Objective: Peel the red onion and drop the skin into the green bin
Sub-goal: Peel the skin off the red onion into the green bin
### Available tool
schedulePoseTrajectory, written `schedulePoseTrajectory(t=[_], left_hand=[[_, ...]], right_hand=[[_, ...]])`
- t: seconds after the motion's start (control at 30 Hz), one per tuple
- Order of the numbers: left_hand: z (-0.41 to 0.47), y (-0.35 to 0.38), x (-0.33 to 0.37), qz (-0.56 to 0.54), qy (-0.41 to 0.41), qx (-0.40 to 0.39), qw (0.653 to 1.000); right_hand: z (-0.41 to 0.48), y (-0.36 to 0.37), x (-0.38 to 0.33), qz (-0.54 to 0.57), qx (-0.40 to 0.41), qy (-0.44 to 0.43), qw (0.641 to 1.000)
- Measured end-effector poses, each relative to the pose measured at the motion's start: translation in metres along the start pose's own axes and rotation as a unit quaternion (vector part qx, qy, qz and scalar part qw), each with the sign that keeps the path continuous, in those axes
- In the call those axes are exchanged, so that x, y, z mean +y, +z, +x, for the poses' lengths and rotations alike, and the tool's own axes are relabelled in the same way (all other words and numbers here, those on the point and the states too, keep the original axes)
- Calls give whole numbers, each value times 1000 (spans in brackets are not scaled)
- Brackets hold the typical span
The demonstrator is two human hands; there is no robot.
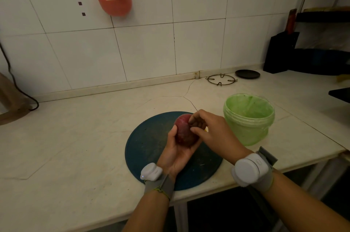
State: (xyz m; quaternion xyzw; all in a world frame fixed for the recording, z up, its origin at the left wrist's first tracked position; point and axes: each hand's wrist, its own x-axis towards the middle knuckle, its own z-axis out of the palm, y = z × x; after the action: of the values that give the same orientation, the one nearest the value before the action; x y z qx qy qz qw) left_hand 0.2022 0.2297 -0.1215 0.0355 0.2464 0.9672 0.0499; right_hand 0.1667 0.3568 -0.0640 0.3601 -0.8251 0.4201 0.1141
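Peeling looks barely begun: my left hand (177, 149) cups the round red onion (184, 133) above the round dark-blue board (147, 144), my right hand (210, 129) pinches its top skin, and the translucent green plastic bin (246, 131) at three o'clock shows no peel.

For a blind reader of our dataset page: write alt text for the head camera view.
A person's left hand cradles a red onion above a round dark blue cutting board while the right hand picks at its top. A green bin stands just right of the board on a pale counter, before a white tiled wall.
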Motion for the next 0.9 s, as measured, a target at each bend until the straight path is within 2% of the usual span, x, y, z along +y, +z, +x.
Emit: schedulePoseTrajectory(t=[0.23,0.37,0.5,0.6,0.77,0.9], left_hand=[[2,2,0,17,25,46,998],[2,0,3,-13,26,64,997],[0,5,3,-30,8,101,994],[1,7,4,-58,-6,121,991],[2,6,4,-111,-46,105,987],[2,4,3,-119,-63,87,987]], right_hand=[[-3,-2,2,8,-20,-1,1000],[-11,3,-4,0,-75,-28,997],[-12,-7,-3,28,-57,-12,998],[-7,-25,-2,53,2,7,999],[0,-74,14,-67,182,57,979],[2,-101,37,-135,224,116,958]])
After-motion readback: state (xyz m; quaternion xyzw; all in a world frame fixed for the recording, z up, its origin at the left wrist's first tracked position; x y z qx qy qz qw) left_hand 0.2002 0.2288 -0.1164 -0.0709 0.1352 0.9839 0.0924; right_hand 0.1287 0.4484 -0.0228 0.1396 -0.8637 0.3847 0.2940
